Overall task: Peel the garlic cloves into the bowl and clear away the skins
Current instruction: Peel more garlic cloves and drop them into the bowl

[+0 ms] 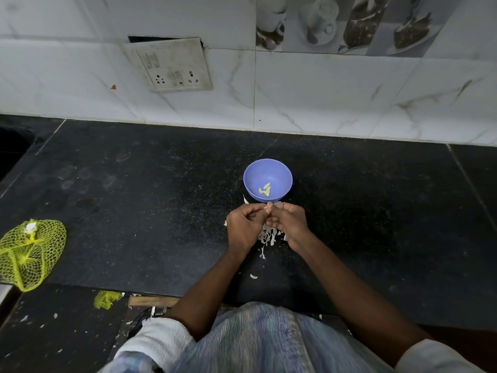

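Nearest the counter's front edge, a single scrap of skin (253, 276) is seen on the black countertop (150, 200). Just beyond it, a heap of garlic skins (267, 235) is spread beneath the two hands. The left hand (243, 224) and right hand (289, 220) are held together above the heap, fingers curled and fingertips pinched on something small between them; whether it is a clove cannot be told. Just behind the hands, a blue bowl (279, 170) is set, with a few peeled cloves (265, 189) inside. Far left, a yellow mesh bag (29, 251) is laid.
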